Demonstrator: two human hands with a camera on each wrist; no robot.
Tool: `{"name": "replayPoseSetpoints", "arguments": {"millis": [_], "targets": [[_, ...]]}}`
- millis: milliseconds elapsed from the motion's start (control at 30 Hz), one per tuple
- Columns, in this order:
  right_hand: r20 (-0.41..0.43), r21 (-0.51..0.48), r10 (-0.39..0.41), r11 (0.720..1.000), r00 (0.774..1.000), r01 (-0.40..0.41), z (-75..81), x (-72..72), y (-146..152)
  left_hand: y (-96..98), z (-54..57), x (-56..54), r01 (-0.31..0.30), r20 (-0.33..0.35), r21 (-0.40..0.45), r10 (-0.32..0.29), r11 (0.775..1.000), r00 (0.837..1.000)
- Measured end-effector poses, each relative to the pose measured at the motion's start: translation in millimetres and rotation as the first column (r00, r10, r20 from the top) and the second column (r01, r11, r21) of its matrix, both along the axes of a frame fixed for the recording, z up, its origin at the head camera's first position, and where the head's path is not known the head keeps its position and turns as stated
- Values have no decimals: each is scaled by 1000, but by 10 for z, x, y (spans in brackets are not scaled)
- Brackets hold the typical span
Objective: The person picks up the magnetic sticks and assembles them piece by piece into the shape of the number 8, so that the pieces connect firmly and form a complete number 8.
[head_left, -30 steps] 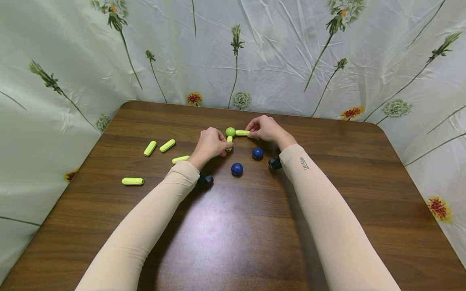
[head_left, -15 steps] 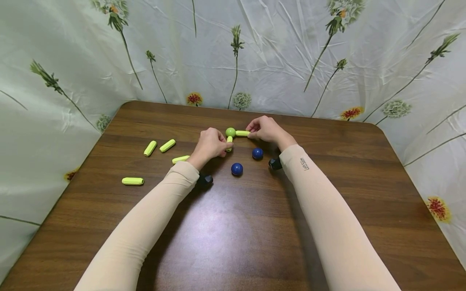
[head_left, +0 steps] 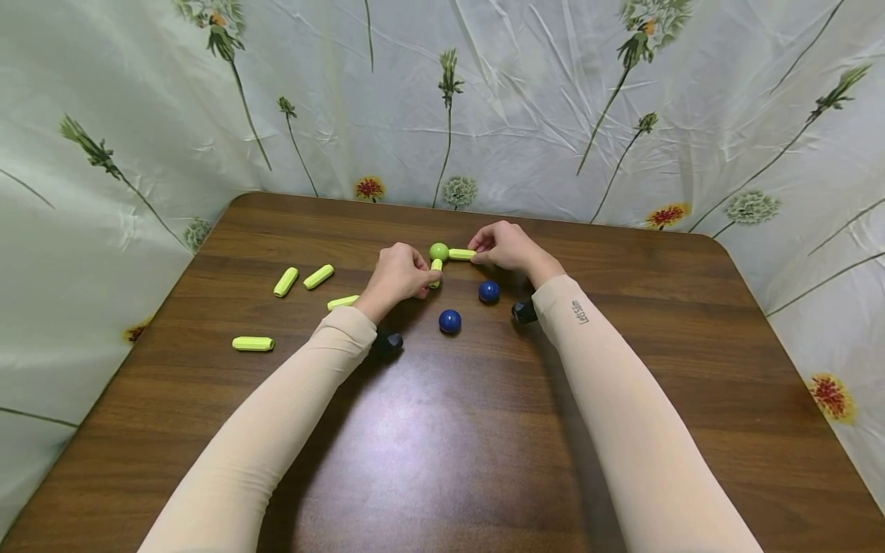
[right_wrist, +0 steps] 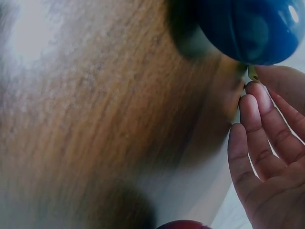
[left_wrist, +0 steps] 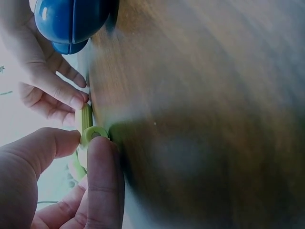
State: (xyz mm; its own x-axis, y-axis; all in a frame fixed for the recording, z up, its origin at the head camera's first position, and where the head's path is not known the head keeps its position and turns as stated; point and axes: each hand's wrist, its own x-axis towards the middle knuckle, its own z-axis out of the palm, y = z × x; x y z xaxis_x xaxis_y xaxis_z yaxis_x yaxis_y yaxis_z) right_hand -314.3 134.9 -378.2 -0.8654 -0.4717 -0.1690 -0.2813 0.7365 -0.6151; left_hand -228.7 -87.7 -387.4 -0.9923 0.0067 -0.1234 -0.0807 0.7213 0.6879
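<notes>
A shiny green ball (head_left: 439, 252) lies near the back of the table with two yellow-green rods at it. One rod (head_left: 436, 265) points toward me from the ball, and my left hand (head_left: 399, 273) pinches it between thumb and fingers. The other rod (head_left: 459, 254) runs right from the ball; the thumb and fingertips of my right hand (head_left: 507, 244) pinch its far end. In the left wrist view, the near rod's round end (left_wrist: 97, 132) shows a dark centre between thumb and forefinger. Two blue balls, one nearer me (head_left: 450, 322) and one farther right (head_left: 488, 292), sit between my forearms.
Several loose yellow-green rods lie to the left, among them one at the front (head_left: 253, 344) and one partly behind my left wrist (head_left: 342, 302). Black devices are at my left wrist (head_left: 392, 342) and right wrist (head_left: 523, 311). A flowered curtain (head_left: 512, 115) hangs behind the table (head_left: 442, 476).
Almost nothing differs: the green ball and the two pinched rods appear shifted very slightly right, and both hands keep their pinch.
</notes>
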Motion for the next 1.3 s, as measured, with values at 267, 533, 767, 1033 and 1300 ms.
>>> {"name": "replayPoseSetpoints", "arguments": {"millis": [267, 533, 767, 1033, 1300], "targets": [[-3, -2, -7, 1000, 1000, 7, -11, 6, -2, -24, 15, 23, 16, -6, 3, -16, 1000, 1000], [-5, -7, -9, 1000, 1000, 9, -18, 7, -8, -40, 50, 49, 11, -18, 8, -11, 1000, 1000], [-4, -4, -13, 1000, 1000, 13, -12, 12, -8, -71, 82, 73, 17, -34, 11, -17, 1000, 999], [-4, -2, -8, 1000, 1000, 8, -13, 9, 5, -114, 161, 126, 16, -40, 23, -15, 1000, 999], [10, -31, -6, 999, 1000, 6, -37, 10, -1, -181, 235, 240, 30, -45, 38, -28, 999, 999]]}}
